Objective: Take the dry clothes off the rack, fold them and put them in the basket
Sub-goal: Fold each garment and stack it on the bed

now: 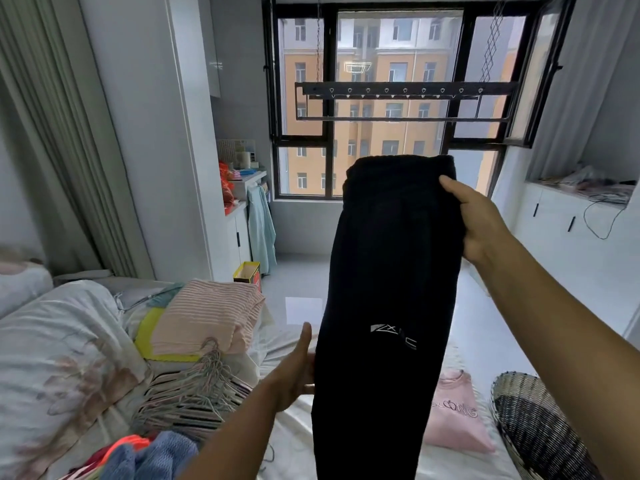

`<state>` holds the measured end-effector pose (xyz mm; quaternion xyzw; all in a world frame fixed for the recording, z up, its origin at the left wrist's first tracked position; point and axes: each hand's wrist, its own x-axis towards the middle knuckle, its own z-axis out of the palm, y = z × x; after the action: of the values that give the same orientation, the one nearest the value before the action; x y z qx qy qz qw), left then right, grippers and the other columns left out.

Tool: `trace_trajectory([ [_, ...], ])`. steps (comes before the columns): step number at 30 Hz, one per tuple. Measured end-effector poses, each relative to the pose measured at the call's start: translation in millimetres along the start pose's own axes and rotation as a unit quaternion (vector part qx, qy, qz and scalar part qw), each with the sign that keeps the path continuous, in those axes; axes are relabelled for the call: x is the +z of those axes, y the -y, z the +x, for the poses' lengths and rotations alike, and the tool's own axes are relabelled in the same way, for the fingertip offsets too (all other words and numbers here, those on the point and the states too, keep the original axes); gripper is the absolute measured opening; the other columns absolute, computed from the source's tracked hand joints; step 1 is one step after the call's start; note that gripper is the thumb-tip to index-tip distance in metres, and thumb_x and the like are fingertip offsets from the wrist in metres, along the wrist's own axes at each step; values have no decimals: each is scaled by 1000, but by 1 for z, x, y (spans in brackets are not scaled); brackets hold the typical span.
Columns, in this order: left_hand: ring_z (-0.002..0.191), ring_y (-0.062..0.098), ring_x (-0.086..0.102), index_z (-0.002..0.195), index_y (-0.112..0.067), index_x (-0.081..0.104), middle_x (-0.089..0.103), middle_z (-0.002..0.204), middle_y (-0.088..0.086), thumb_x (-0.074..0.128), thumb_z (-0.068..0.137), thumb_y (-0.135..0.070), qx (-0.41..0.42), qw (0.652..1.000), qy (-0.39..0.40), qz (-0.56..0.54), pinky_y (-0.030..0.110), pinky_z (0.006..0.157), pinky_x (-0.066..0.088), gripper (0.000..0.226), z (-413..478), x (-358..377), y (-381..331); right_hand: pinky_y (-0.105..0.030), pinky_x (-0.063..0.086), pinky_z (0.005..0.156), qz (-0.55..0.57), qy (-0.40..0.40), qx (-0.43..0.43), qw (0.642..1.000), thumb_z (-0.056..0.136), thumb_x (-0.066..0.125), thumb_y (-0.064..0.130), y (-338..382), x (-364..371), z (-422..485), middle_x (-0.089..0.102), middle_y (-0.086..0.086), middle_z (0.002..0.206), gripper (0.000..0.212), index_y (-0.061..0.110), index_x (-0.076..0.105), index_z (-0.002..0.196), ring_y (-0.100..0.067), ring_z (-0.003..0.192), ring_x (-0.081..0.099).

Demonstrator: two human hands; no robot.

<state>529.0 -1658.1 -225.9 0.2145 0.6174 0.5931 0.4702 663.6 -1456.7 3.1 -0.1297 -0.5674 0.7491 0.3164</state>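
Here, bed (294, 434), window rack (405, 93) — right fingers (450, 184) pinch black trousers (391, 271), left fingers (305, 341) flat.

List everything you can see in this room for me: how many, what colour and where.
black trousers: one, black with white logo, held up over the bed
drying rack: one, dark, hanging before the window, bare
basket: one, woven dark and pale, lower right
pink top: one, pink, flat on the bed beside the basket
striped cloth: one, pink and white, folded on the bed
hangers: a pile, grey and pink, beside the striped cloth
loose clothes: a heap, blue and red, bottom left
yellow box: one, yellow, on the floor
right hand: one, grips the trousers' waistband
left hand: one, touches the trousers' side lower down
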Motion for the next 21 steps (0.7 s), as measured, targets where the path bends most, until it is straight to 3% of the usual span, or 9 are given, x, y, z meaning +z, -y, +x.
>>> trace_trajectory([
  [2, 113, 26, 57, 131, -26, 54, 65, 119, 5, 6, 80, -74, 22, 993, 65, -95, 35, 93, 40, 85, 4, 11, -1, -26, 55, 61, 8, -5, -2, 1000, 93, 54, 28, 4, -8, 1, 69, -1, 91, 15, 17, 63, 98, -17, 83, 66],
  [5, 84, 23, 63, 126, -19, 60, 69, 94, 7, 25, 80, -73, 35, 974, 78, -209, 28, 72, 45, 79, 3, 25, -7, -26, 55, 61, 12, -13, 1, 1000, 93, 54, 29, 9, -25, 3, 70, -1, 91, 17, 16, 63, 99, -16, 82, 67],
  [7, 86, 26, 68, 115, -14, 68, 70, 100, 11, 30, 87, -64, 80, 957, 39, -276, 32, 71, 54, 68, 3, 30, -11, -28, 55, 64, 0, -20, 6, 1000, 93, 54, 30, 9, -40, 5, 69, -2, 96, 17, 17, 63, 100, -17, 87, 67],
  [9, 80, 23, 71, 93, -11, 76, 73, 91, 9, 36, 95, -46, 146, 925, -26, -350, 31, 64, 58, 53, 5, 26, -16, -28, 55, 65, -14, -22, 9, 1000, 93, 53, 31, 8, -55, 7, 68, -1, 99, 17, 19, 63, 100, -18, 91, 66],
  [11, 69, 16, 69, 80, -12, 75, 71, 75, 4, 43, 97, -28, 164, 925, -120, -320, 26, 58, 55, 40, 7, 17, -20, -27, 56, 66, -24, -14, 7, 1000, 95, 50, 30, 7, -70, 9, 68, 0, 102, 18, 19, 62, 103, -17, 95, 65],
  [13, 67, 15, 62, 81, -10, 66, 66, 69, 0, 50, 93, -20, 157, 939, -197, -232, 27, 62, 48, 23, 7, 6, -23, -26, 55, 69, -28, -1, 4, 1000, 96, 47, 28, 6, -83, 14, 66, 0, 109, 19, 20, 60, 107, -16, 101, 63],
  [16, 64, 10, 58, 75, -13, 53, 61, 67, -1, 53, 91, -14, 146, 948, -225, -173, 27, 66, 41, 16, 3, -1, -29, -25, 54, 70, -19, 12, 5, 1000, 98, 44, 26, 2, -95, 18, 64, 1, 112, 18, 22, 58, 108, -15, 101, 62],
  [19, 75, 12, 55, 87, -12, 58, 60, 78, 0, 55, 91, -18, 127, 948, -236, -172, 27, 68, 43, 8, 2, -3, -34, -25, 53, 70, -7, 19, 9, 1000, 97, 45, 26, -4, -97, 27, 65, 3, 109, 16, 23, 58, 107, -14, 100, 62],
  [21, 73, 11, 55, 82, -14, 56, 59, 75, -1, 56, 91, -15, 103, 945, -264, -164, 25, 64, 46, 9, 7, -7, -37, -26, 54, 72, -5, 27, 12, 1000, 97, 46, 27, -9, -95, 35, 65, 4, 110, 19, 22, 58, 110, -14, 102, 62],
])
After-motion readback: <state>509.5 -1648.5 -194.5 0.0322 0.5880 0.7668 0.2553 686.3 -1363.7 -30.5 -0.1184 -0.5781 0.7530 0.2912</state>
